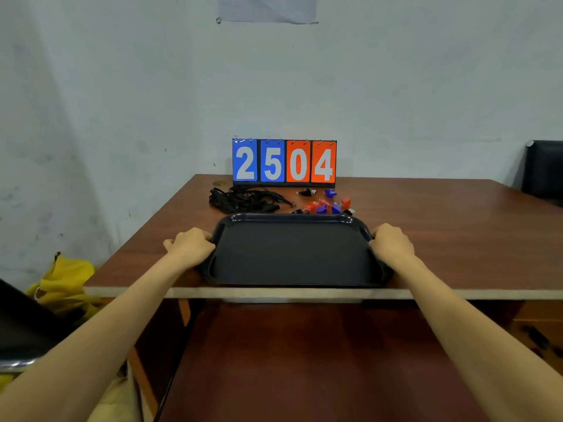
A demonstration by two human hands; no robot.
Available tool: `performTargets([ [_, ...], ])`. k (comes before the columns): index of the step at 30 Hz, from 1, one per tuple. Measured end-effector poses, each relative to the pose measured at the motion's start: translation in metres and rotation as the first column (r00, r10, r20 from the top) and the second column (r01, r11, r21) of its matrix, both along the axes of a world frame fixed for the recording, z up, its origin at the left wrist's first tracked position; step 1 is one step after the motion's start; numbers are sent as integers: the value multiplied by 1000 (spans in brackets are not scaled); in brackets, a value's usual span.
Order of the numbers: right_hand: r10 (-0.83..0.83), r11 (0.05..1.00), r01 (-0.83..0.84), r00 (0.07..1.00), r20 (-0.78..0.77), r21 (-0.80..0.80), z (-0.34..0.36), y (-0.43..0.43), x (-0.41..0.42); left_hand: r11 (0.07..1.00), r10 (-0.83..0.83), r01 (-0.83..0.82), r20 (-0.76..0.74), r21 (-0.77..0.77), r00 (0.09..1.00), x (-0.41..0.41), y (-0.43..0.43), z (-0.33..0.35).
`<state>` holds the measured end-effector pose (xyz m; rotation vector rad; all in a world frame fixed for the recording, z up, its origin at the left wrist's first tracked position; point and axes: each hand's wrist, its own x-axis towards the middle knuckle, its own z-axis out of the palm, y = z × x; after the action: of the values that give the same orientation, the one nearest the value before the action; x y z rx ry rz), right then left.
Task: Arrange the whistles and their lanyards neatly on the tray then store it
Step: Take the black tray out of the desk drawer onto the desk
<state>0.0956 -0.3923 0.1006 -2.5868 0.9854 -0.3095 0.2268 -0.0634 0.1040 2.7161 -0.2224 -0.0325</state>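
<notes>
A dark plastic tray (292, 254) sits at the near edge of the brown wooden table (441, 226), its near rim at the table's lip and its bed bare. The left hand (190, 246) curls over the tray's left rim, the right hand (393, 243) over its right rim, both gripping with knuckles up and bare forearms stretched straight out from the near side. Just beyond the far rim lie red, blue and black whistles (327, 205) in a loose cluster on the right, and a tangled heap of black lanyards (246, 199) on the left. Behind them a flip scoreboard (284, 162) reads 2504 against the pale wall
</notes>
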Motion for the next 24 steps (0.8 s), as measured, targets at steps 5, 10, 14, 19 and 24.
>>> performTargets([
  [5,-23,1000,23,1000,7,-11,1,-6,13,998,-66,66,-1,-4,998,20,4,1],
  [10,-48,999,48,999,8,0,3,-8,19,996,-81,80,-13,-28,997,29,-1,4],
  [14,-32,999,32,999,2,18,5,-11,19,997,-81,81,-13,-7,997,24,-4,8],
  [19,0,1000,0,1000,-5,3,4,-13,16,997,-77,76,-31,-26,997,21,-2,6],
  [24,43,999,-43,999,0,31,2,-18,9,999,-31,30,-24,-13,999,17,-2,1],
])
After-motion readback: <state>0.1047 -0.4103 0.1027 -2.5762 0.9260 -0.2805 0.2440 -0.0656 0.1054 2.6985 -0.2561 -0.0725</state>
